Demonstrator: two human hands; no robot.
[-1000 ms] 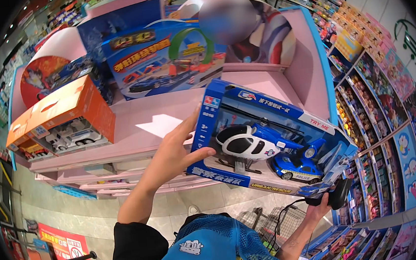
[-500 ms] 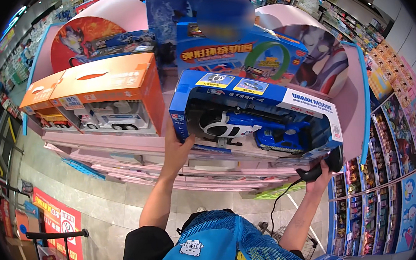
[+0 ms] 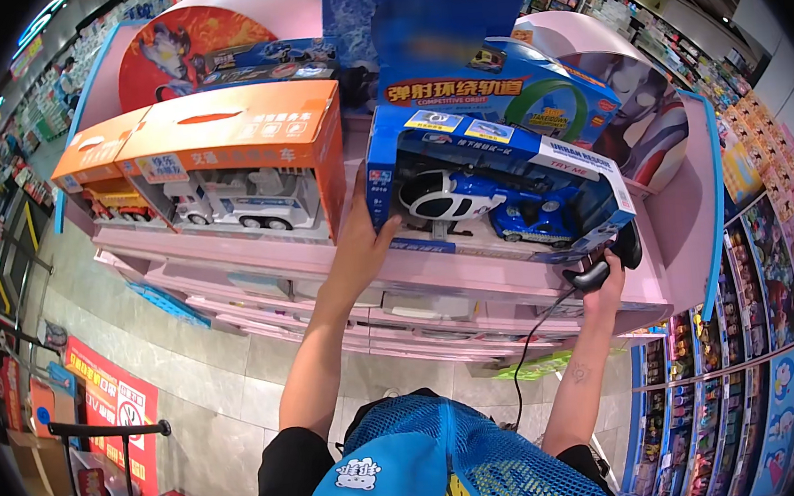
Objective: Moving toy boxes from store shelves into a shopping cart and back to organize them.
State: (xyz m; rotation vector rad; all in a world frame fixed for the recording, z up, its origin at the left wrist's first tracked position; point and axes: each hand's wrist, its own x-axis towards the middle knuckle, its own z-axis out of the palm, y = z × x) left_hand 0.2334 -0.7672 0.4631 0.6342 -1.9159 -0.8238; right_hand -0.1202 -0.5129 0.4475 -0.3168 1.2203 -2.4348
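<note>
A blue-and-white toy box [image 3: 416,249] with a clear window stands on the pink display shelf, leaning a little. Inside it are a toy helicopter [image 3: 449,196] in black, white and blue and a blue toy car [image 3: 536,220]. My left hand [image 3: 363,237] grips the box's left end, thumb along the front edge and fingers hidden behind. By the lower right corner, my right hand [image 3: 608,281] is closed around a black corded handheld scanner [image 3: 589,276]. Whether its fingers also touch the box cannot be told. A black cable [image 3: 523,360] hangs down from the scanner.
An orange toy-truck box [image 3: 244,120] sits on the pink shelf [image 3: 321,247] to the left. Behind stands a blue track-set box [image 3: 486,75]. A black-handled rack [image 3: 110,427] is at lower left, and shelves of small boxes [image 3: 704,410] line the right.
The toy box has moved away from me, back onto the shelf, and is more level. Both arms reach further forward, and the right hand with the scanner has risen in view.
</note>
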